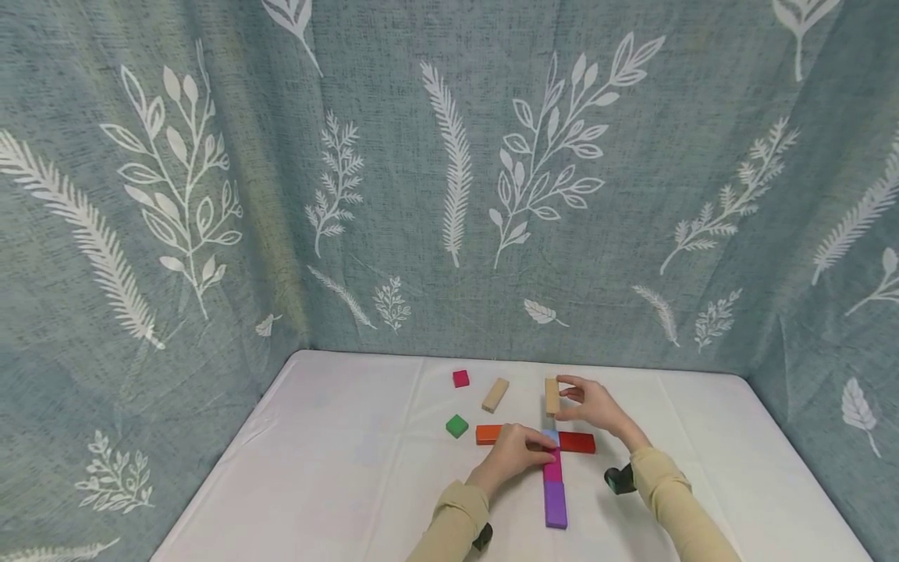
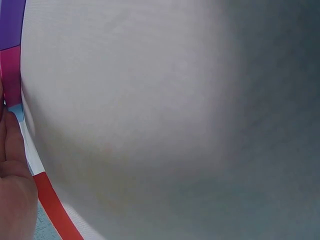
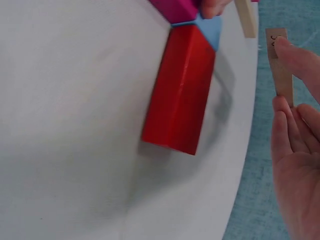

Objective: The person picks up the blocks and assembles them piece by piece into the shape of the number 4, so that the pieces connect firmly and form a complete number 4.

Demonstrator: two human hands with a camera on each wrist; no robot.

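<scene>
My right hand (image 1: 592, 406) pinches a plain wooden block (image 1: 552, 396) between thumb and fingertips, above the far side of the table; dark marks show on the block (image 3: 276, 45) in the right wrist view. My left hand (image 1: 514, 453) has its thumb and forefinger at the far end of a magenta block (image 1: 553, 471), beside a light blue block (image 1: 551, 435). A purple block (image 1: 556, 506) continues the line toward me. A red block (image 1: 577, 442) touches the blue one on the right. To the left lies an orange block (image 1: 488, 435), partly hidden by my left hand.
Behind my left hand lie a green cube (image 1: 456, 425), a second plain wooden block (image 1: 495, 395) and a small crimson cube (image 1: 460, 378). All are on a white-covered table (image 1: 316, 453). A patterned blue-green curtain (image 1: 393, 195) hangs behind and along both sides.
</scene>
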